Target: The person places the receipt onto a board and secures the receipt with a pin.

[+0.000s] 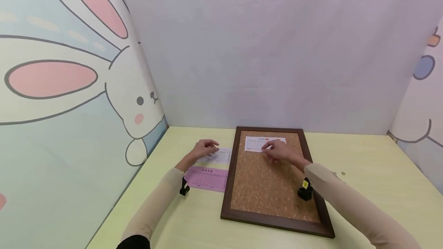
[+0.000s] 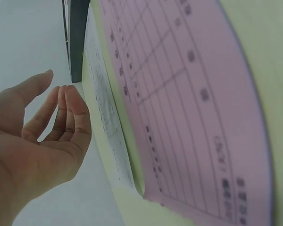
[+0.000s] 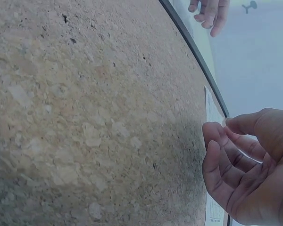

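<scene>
A framed cork board point(image 1: 270, 191) lies on the table, with a white printed slip point(image 1: 252, 144) near its top edge. My right hand point(image 1: 279, 151) is over this slip, fingers bent and fingertips at its lower part. In the right wrist view the thumb and index fingertips point(image 3: 211, 128) come close together; I cannot tell whether something small is between them. Left of the board, my left hand point(image 1: 204, 149) hovers with loosely bent fingers and holds nothing. Below it is another white printed sheet point(image 1: 221, 156), and nearer me a pink printed form point(image 1: 207, 178).
Several small ring-like items point(image 1: 343, 173) lie on the pale yellow table point(image 1: 373, 156) right of the board. A plain pale curtain point(image 1: 270, 49) hangs behind the table, and a rabbit-printed wall point(image 1: 86, 149) stands along the left.
</scene>
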A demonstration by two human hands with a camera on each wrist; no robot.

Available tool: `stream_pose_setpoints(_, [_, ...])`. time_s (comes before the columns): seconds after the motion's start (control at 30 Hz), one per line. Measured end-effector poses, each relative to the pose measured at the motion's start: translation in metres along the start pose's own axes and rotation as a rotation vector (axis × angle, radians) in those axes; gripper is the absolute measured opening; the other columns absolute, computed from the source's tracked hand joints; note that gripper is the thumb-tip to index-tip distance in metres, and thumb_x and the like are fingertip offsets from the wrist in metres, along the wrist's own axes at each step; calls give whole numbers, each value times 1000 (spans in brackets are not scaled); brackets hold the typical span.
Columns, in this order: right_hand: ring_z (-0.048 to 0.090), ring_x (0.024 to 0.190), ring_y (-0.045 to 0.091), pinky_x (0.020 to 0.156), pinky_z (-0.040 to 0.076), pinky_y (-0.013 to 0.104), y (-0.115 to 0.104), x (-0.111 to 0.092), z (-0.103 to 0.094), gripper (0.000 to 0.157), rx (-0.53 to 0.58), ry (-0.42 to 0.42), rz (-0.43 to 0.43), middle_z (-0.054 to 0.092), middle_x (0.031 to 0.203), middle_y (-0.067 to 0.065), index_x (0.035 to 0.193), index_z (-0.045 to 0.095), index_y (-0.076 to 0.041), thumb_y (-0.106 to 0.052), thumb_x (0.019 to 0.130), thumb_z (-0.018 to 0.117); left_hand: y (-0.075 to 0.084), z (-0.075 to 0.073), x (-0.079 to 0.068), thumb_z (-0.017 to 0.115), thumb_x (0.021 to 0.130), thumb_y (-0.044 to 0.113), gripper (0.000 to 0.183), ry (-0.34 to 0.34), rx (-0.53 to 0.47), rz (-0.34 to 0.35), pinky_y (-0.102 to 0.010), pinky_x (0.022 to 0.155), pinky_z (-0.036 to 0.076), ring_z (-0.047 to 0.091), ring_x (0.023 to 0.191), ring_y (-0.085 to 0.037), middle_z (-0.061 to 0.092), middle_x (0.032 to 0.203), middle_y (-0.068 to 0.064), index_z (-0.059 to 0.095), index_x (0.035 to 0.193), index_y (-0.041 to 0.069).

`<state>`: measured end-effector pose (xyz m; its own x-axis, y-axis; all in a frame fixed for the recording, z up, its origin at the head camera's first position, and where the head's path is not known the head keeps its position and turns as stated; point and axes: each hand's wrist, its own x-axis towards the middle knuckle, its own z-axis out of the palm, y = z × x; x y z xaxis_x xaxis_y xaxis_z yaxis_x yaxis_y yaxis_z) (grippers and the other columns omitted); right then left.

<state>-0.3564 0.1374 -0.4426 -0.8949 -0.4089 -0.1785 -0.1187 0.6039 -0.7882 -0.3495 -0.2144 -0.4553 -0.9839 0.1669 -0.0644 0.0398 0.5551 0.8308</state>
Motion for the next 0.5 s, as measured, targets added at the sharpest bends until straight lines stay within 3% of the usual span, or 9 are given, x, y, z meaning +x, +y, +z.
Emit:
stream_pose_setpoints(0.27, [59, 57, 10, 52, 48, 21, -6, 2, 7, 28, -29, 14, 21, 65, 77, 4, 123, 67, 2, -16, 103, 59, -9, -14, -10, 68, 99, 18, 33, 25, -7, -27, -32, 79, 57, 62, 89, -24, 67, 105, -12, 67, 127, 1])
stream_pose_setpoints(0.5, [58, 56, 9, 50, 46, 20, -8, 3, 11, 26, -38, 16, -22, 69, 78, 7, 121, 67, 3, -13, 102, 58, -23, -27, -16, 68, 99, 21, 36, 48, -21, -54, -35, 81, 56, 64, 95, -29, 67, 108, -14, 66, 128, 1])
